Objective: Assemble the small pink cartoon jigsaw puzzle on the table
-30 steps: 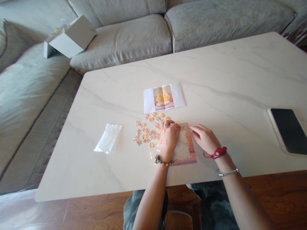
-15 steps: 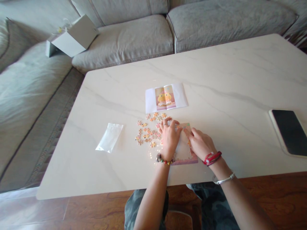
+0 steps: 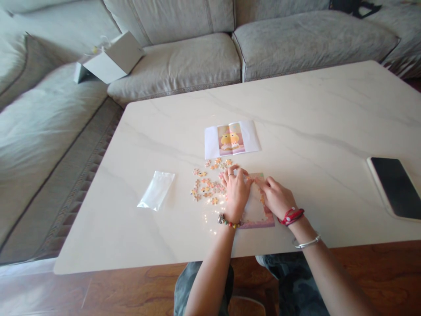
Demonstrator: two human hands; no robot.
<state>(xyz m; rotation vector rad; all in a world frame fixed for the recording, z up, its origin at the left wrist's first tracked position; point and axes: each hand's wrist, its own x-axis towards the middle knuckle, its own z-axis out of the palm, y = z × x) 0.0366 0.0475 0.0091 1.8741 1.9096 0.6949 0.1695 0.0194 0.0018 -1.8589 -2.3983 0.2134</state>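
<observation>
My left hand [image 3: 237,192] rests over the upper left of a partly filled jigsaw puzzle [image 3: 255,224], its bent fingers apart and its thumb reaching right. My right hand [image 3: 276,195] lies on the puzzle's upper right side, with the index finger stretched toward my left thumb and the other fingers curled. The fingertips meet near the top edge; any small piece under them is hidden. Pink and orange pieces line the puzzle's edges around a pale, bare middle. Loose puzzle pieces [image 3: 206,188] lie scattered just left of my left hand.
A creased sheet with a yellow character picture [image 3: 230,139] lies beyond the pieces. A clear plastic bag [image 3: 156,190] is on the left, and a phone [image 3: 397,186] on the right of the marble-patterned table [image 3: 312,114]. Grey sofas [image 3: 184,61] and a white box [image 3: 115,59] stand behind.
The camera view has shifted slightly, so everything sits a little lower in the picture. Both hands stay on the puzzle, with fingertips drawn slightly closer together near its top edge.
</observation>
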